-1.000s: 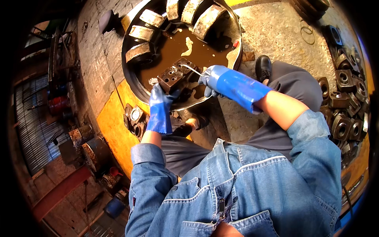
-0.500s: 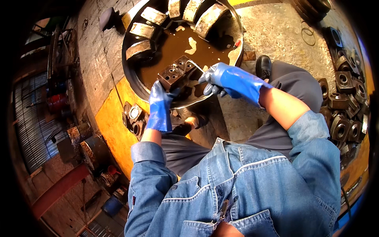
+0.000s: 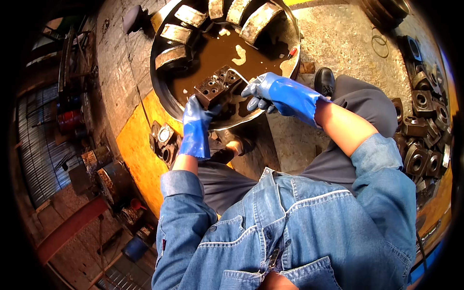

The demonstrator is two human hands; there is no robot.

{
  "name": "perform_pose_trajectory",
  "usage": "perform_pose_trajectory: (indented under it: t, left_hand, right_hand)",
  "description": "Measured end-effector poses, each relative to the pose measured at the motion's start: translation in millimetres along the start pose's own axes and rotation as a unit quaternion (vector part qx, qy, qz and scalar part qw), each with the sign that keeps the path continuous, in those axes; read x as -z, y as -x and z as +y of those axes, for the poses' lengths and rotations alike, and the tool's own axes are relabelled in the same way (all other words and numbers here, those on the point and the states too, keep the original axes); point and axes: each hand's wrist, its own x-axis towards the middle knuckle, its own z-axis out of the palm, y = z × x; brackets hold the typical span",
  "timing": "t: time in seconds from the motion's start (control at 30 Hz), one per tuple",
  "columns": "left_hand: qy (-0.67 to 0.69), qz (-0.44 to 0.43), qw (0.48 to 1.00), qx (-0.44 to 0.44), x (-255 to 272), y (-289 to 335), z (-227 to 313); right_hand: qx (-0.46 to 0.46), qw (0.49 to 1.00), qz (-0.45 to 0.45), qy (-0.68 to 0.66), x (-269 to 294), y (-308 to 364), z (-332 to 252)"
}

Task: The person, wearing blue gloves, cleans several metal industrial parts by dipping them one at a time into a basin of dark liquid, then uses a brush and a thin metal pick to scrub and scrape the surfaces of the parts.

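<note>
My left hand (image 3: 195, 120), in a blue rubber glove, is closed at the near end of a dark, wet metal block (image 3: 211, 92) with several round holes in its top. The block is tilted over the near side of a round tub (image 3: 290, 66) of brown liquid. My right hand (image 3: 270, 92), gloved alike, grips a thin, bent, L-shaped hex key (image 3: 239, 75). The key's bent end reaches down to the block's far end, by the holes; whether its tip sits inside one is too small to tell.
Several curved metal segments (image 3: 261, 23) line the tub's far rim. A red-handled item (image 3: 292, 52) rests at its right side. Machined metal parts (image 3: 165, 134) lie on the yellow sheet at left, and many more blocks (image 3: 415, 159) are heaped at right. My shoe (image 3: 325, 82) is beside the tub.
My right hand has shifted slightly left with the hex key, whose bent end now stands a little higher in view. My left hand and the block have barely moved.
</note>
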Motion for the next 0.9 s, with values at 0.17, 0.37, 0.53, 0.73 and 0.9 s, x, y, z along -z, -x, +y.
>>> perform_pose_trajectory:
  t: [0.17,0.37,0.53,0.73,0.9]
  left_hand:
    - [0.071,0.013,0.997,0.001,-1,5,-1]
    - [0.045,-0.021,0.999,0.008,10,4,13]
    - [0.074,0.022,0.997,-0.003,-5,1,-10]
    - [0.054,-0.055,0.997,0.007,-5,-6,-8]
    - [0.173,-0.046,0.983,0.040,-19,-11,-37]
  right_hand:
    - [-0.027,0.999,-0.009,0.043,1,10,-3]
    - [-0.028,0.998,0.023,0.056,-5,4,-8]
    - [-0.044,0.996,0.018,0.074,-5,23,-16]
    - [0.030,0.984,0.038,0.173,-8,7,3]
    - [0.114,0.948,0.055,0.293,-11,2,10]
